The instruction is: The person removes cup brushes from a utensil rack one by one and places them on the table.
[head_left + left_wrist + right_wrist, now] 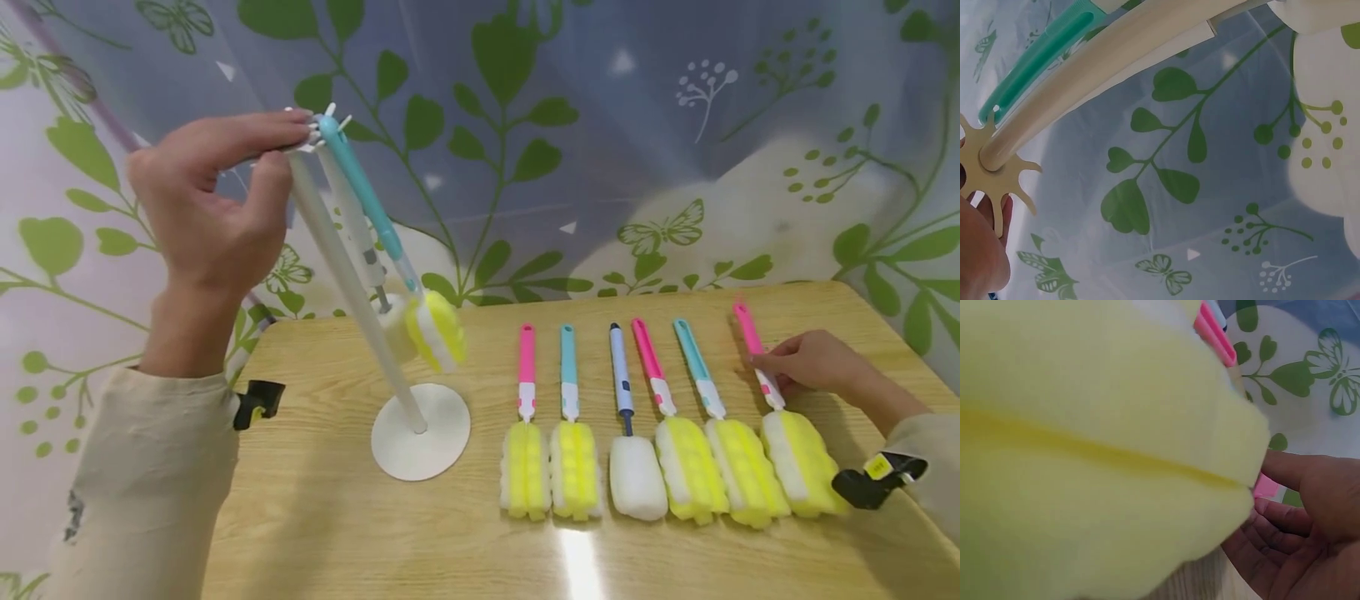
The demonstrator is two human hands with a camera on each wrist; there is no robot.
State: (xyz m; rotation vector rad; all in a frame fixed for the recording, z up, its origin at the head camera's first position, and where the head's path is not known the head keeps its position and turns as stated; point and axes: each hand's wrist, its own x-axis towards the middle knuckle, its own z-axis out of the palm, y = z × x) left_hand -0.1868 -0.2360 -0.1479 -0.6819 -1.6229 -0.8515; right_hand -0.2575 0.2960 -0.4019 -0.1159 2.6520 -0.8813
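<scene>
My left hand [217, 192] holds the hooked top of a white stand [345, 271], fingers over it and thumb below. The stand's round base rests on the table; in the left wrist view the hook disc [1007, 182] shows its prongs. From the hooks hang a teal-handled sponge brush [360, 179] with a yellow-and-white head and, partly hidden behind it, a brush with a pale handle [358, 242]. On the right, my right hand [821, 367] pinches the pink handle of a sponge brush [802, 462]. Its yellow head [1104, 487] fills much of the right wrist view.
Left of the held brush, several brushes lie in a row on the wooden table [315, 533]: a pink one [527, 354], a teal one [568, 358], a lavender one [621, 367], another pink [651, 354] and another teal [692, 354]. A leaf-patterned curtain [637, 150] hangs behind.
</scene>
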